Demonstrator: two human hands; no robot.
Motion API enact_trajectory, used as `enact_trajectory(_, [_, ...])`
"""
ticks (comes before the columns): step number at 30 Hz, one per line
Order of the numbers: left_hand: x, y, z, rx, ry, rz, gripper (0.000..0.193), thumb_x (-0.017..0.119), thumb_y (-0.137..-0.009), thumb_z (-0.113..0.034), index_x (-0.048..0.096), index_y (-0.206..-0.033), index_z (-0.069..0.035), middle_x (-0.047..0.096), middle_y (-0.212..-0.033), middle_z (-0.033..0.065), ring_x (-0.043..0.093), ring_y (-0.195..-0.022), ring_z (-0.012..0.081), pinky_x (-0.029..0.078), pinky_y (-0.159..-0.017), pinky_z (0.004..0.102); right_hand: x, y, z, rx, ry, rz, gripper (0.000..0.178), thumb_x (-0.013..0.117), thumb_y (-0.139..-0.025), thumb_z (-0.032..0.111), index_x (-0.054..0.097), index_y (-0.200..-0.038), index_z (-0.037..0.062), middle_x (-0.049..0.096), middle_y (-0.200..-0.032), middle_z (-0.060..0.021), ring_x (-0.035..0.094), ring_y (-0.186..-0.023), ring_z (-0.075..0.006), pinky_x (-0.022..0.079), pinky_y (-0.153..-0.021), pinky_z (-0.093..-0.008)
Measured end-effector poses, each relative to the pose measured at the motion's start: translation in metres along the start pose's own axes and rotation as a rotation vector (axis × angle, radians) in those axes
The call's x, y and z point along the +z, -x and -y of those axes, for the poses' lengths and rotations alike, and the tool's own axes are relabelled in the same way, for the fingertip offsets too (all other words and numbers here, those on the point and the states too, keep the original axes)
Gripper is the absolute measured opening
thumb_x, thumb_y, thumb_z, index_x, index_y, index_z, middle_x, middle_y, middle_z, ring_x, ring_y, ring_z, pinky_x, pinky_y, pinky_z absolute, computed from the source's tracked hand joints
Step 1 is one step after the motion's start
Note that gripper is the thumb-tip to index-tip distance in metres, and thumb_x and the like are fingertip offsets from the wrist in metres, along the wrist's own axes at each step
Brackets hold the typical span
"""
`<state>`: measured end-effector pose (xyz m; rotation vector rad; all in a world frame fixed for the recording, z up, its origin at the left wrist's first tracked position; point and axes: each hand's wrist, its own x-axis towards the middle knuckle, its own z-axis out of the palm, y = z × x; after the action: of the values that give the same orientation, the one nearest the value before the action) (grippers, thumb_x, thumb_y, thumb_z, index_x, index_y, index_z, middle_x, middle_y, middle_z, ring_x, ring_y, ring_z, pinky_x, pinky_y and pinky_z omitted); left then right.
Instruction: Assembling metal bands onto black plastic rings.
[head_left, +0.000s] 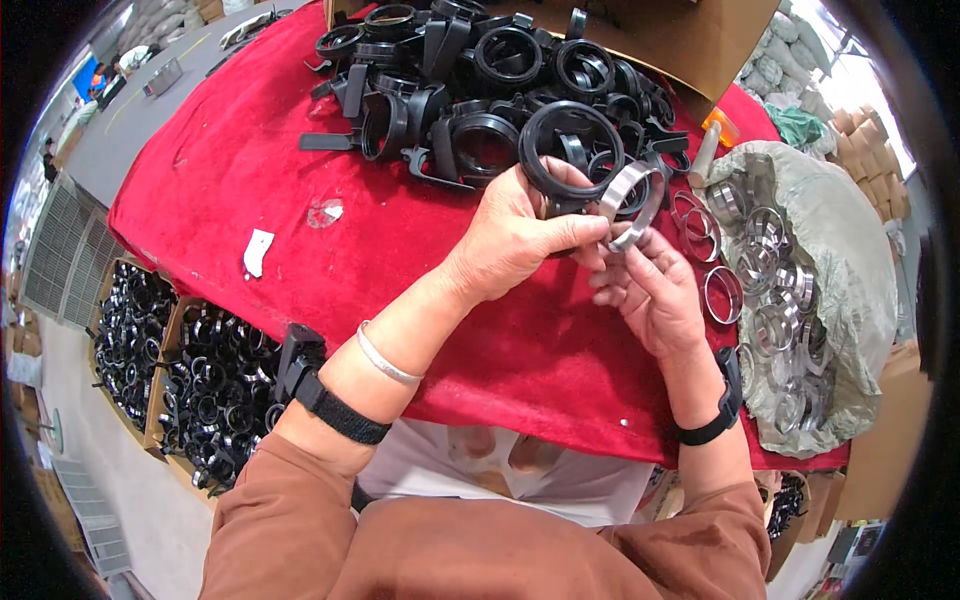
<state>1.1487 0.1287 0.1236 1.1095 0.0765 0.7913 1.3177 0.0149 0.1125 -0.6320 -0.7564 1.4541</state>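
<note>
My left hand (505,235) grips a black ring-shaped part (533,135) by its lower edge, its round opening facing up toward me. In my right hand (662,300), a wide silver metal ring (618,192) is pinched between thumb and fingers, tilted on edge. The metal ring is just right of the black part, and my left thumb reaches its near side. Whether the two parts touch I cannot tell. Behind my hands lies a heap of similar black clamp-like parts (485,145). Several loose metal rings (722,295) rest on the cloth to the right.
A red cloth (360,265) covers the table. On the right an open greenish plastic bag (850,230) holds several metal rings. An orange-headed tool (720,125) lies beside it. A cardboard box (690,45) stands behind the heap; boxes of black parts (215,385) sit lower left.
</note>
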Motion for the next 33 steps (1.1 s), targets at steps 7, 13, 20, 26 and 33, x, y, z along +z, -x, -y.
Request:
enact_trajectory(7, [-0.004,-0.001,-0.004,-0.041,-0.087,0.045,0.031,0.07,-0.079,-0.005,0.051,-0.104,0.0,0.064,-0.08,0.0086,0.063,-0.063,0.0161,0.052,-0.058,0.0263,0.017,0.001,0.018,-0.848,1.624,-0.185,0.085,0.079,-0.059,0.002,0.041,-0.135,0.0006,0.047,-0.131,-0.0185,0.05,-0.116,-0.0305,0.045,-0.094,-0.0367])
enact_trajectory(13, [-0.004,0.001,-0.003,-0.069,-0.123,0.044,0.031,0.07,-0.079,-0.005,0.051,-0.103,0.001,0.063,-0.078,0.0073,0.061,-0.06,0.0146,0.051,-0.056,0.0259,0.03,0.002,0.021,-0.893,1.884,-0.058,0.084,0.08,-0.056,0.003,0.044,-0.132,0.0017,0.048,-0.128,-0.0191,0.048,-0.114,-0.0364,0.04,-0.097,-0.0432])
enact_trajectory(20, [0.001,-0.001,-0.003,-0.127,-0.11,0.069,0.03,0.07,-0.078,-0.003,0.054,-0.104,-0.001,0.062,-0.081,0.0049,0.061,-0.06,0.0123,0.052,-0.056,0.0251,0.029,0.005,0.02,-0.922,1.965,-0.032,0.076,0.079,-0.057,0.005,0.049,-0.127,0.0015,0.05,-0.123,-0.019,0.051,-0.109,-0.0378,0.043,-0.093,-0.0445])
enact_trajectory(26, [-0.007,0.001,0.0,-0.083,-0.045,0.093,0.054,0.062,-0.086,-0.01,0.035,-0.132,0.0,0.065,-0.099,0.0161,0.064,-0.065,0.0184,0.054,-0.059,0.0291,0.031,0.014,0.032,-0.86,1.864,-0.24,0.07,0.076,-0.058,0.005,0.05,-0.123,-0.0024,0.054,-0.115,-0.0204,0.054,-0.104,-0.0369,0.044,-0.091,-0.0423])
enact_trajectory(33, [0.0,-0.001,-0.008,-0.148,0.132,0.191,0.057,0.032,-0.099,-0.042,0.015,-0.146,-0.015,0.055,-0.121,0.0218,0.065,-0.081,0.0268,0.057,-0.061,0.0354,0.046,0.016,0.046,-0.726,1.704,-0.342,0.067,0.074,-0.062,0.009,0.05,-0.124,-0.0036,0.056,-0.113,-0.0209,0.059,-0.105,-0.0311,0.05,-0.087,-0.0354])
